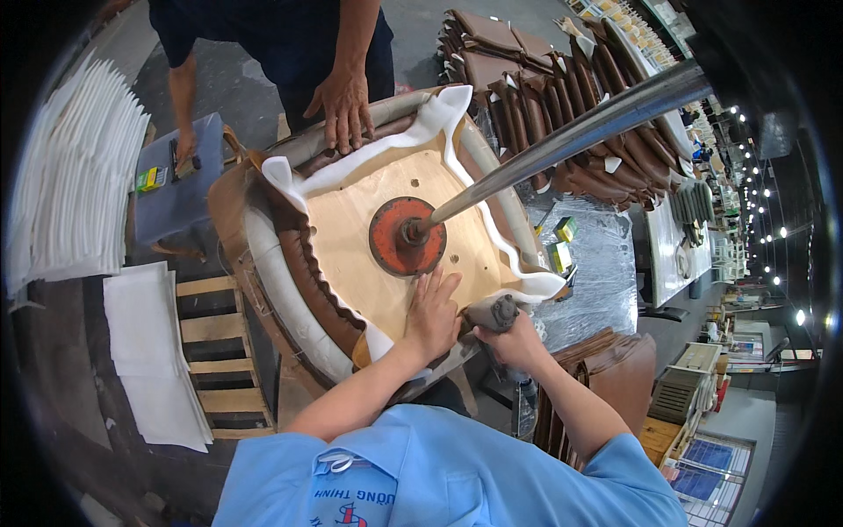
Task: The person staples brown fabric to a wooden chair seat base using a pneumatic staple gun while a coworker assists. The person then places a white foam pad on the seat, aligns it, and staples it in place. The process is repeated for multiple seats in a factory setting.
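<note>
A plywood seat board (351, 193) lies on a padded form, framed by white padding (395, 140) and brown leather-like cover material (307, 272). A red round plate (386, 233) on a slanted metal rod (562, 132) presses on its middle. My left hand (432, 318) lies on the board's near edge, fingers stretched out, just below the plate. My right hand (516, 342) is wrapped round a grey staple gun (493, 313) at the near right edge; its nose is hidden. Across from me, another person's hand (341, 104) rests on the far edge of the cover.
That person's other hand (185, 149) is at a dark tool on a blue-grey stool (198, 189). Stacks of brown covers (615, 158) stand at the back right, white sheets (79, 167) at the left. A wooden pallet (211, 329) lies at the left; a plastic-wrapped table (606, 272) is at the right.
</note>
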Available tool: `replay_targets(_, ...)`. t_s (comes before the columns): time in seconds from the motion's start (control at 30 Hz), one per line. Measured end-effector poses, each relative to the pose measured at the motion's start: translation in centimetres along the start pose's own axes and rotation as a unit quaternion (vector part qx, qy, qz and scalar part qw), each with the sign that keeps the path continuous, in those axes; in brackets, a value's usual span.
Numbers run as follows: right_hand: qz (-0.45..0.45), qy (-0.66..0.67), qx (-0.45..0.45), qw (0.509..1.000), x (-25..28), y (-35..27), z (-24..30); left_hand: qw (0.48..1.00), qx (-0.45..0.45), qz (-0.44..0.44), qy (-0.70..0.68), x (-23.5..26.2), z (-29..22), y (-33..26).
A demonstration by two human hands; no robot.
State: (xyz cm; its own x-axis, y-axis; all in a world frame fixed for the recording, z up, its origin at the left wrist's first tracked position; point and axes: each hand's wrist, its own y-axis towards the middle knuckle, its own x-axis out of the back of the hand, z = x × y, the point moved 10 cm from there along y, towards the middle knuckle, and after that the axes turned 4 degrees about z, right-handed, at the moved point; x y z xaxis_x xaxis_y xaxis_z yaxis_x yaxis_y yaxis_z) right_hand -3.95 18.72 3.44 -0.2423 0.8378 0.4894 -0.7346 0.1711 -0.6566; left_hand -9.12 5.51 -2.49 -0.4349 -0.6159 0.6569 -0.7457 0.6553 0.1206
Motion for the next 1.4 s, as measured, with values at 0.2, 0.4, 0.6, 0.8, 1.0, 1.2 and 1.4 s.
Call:
replay_targets(0.2, -0.014, 0.034, -0.002, 0.999, 0.1, -0.3, -0.3, 1.0, -0.003, 0.024, -0.005, 0.8, 0.2, -0.4)
replay_targets(0.4, 0.04, 0.024, -0.024, 0.999, -1.0, -1.3, -0.9, 0.999, 0.02, -0.02, -0.044, 0.6, 0.6, -0.5)
replay_targets(0.6, 0.033, 0.017, -0.023, 0.999, -1.6, -0.7, 0.2, 0.999, 0.022, -0.017, -0.041, 0.4, 0.8, -0.7)
replay_targets(0.8, -0.011, -0.021, 0.07, 0.997, -1.2, -0.2, 0.7, 0.999, -0.005, 0.031, -0.005, 1.1, 0.4, -0.8)
replay_targets(1.0, 0.009, 0.032, -0.01, 0.999, -1.3, -1.5, 1.0, 0.998, 0.041, 0.055, 0.004, 0.3, 1.5, -1.1)
replay_targets(1.2, 0.043, 0.008, -0.023, 0.999, -2.7, -1.2, 0.6, 0.998, 0.05, 0.026, -0.03, 0.4, 1.4, -1.5)
replay_targets(1.4, -0.002, -0.028, 0.033, 0.999, -1.9, -0.8, 0.8, 0.995, 0.019, 0.083, -0.051, 2.1, 1.1, -1.7)
